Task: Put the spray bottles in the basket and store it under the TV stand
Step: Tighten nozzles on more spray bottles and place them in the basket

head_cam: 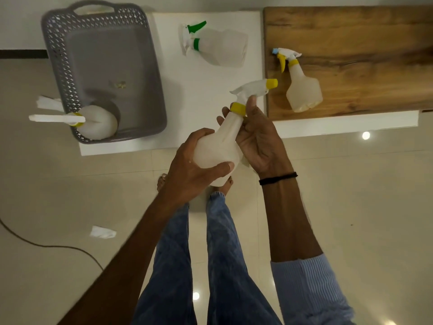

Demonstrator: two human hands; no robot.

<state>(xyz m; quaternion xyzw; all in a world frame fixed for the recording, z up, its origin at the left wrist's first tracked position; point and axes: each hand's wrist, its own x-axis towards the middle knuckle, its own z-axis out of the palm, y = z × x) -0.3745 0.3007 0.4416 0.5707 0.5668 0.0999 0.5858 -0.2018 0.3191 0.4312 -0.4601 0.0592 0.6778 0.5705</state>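
A white spray bottle with a yellow collar and nozzle [225, 137] is held in front of me above the white stand's front edge. My left hand [194, 167] grips its round body. My right hand [257, 137] holds its neck, thumb up beside the trigger head. The grey perforated basket [150, 73] stands at the left on the white surface. In its near left corner lies another white bottle [98, 123], its sprayer sticking out over the rim. A green-trigger bottle [220, 46] lies on the white top. On the wooden top stands a yellow-trigger bottle [302, 90].
The white stand top [201, 95] adjoins a wooden top [365, 55] on the right. Below me are beige floor tiles, my legs in jeans and bare feet. A scrap of white paper [102, 232] and a black cable [46, 245] lie on the floor at left.
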